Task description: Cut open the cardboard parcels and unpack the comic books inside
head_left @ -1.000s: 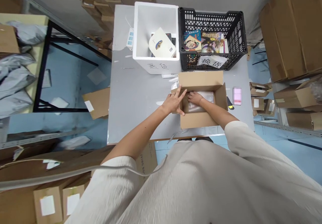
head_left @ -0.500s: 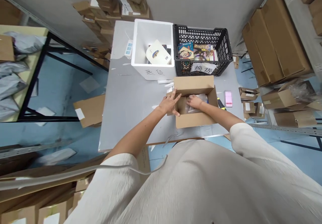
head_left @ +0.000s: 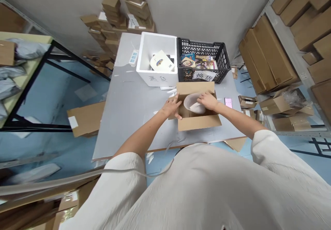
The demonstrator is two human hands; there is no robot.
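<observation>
An open cardboard box lies on the grey table in front of me, its long flaps folded outward. At its left end rests my left hand, thumb and fingers spread against the edge. My right hand reaches into the box with bent fingers closed on a pale, rounded, flexible-looking item. That item is blurred, and its kind cannot be made out. Part of it is hidden by the fingers.
Behind the box stand a white foam bin and a black plastic crate, both holding books. A pink-screened phone lies to the right. A power strip is at the back left. Cardboard boxes line the right side.
My right hand has lifted and turned the pale item inside the box, where a clear-wrapped thing lay flat before. My left hand stays at the box's left end. The whole view has shifted slightly.
</observation>
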